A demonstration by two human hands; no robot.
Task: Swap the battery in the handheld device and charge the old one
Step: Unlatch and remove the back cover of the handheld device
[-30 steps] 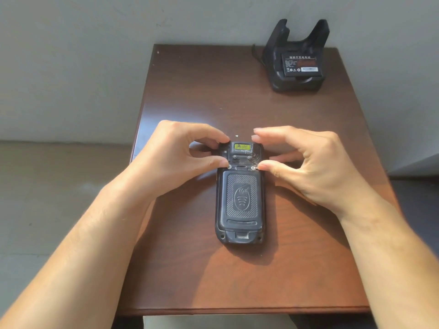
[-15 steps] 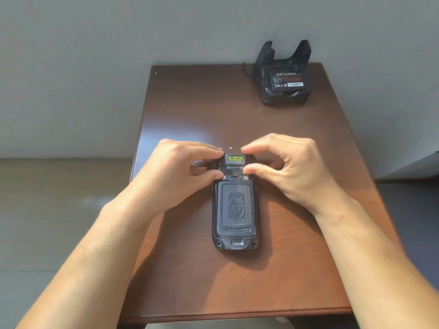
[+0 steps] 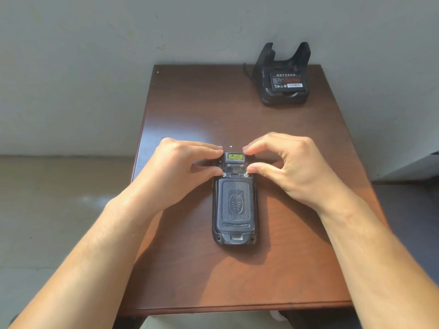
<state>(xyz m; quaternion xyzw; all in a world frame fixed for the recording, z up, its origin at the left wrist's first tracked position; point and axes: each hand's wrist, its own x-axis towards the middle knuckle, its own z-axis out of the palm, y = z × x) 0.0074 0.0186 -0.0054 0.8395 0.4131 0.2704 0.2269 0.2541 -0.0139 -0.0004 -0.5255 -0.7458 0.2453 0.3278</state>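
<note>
A dark grey handheld device (image 3: pixel 234 203) lies face down in the middle of the brown table (image 3: pixel 190 110), its textured battery cover on. My left hand (image 3: pixel 175 172) pinches the device's top left corner, thumb on the left silver latch. My right hand (image 3: pixel 287 167) pinches the top right corner, thumb on the right silver latch. At the table's far right stands a black charging cradle (image 3: pixel 282 74) with a labelled battery (image 3: pixel 288 82) lying in its front slot.
The table stands against a pale wall. A cable runs from the cradle's left side toward the wall. A tiny white speck (image 3: pixel 231 146) lies just beyond the device. Floor shows on both sides of the narrow table.
The view has shifted, so the table looks farther away. Both hands stay at the device's top end; the right thumb has moved from the middle back out to the right latch.
</note>
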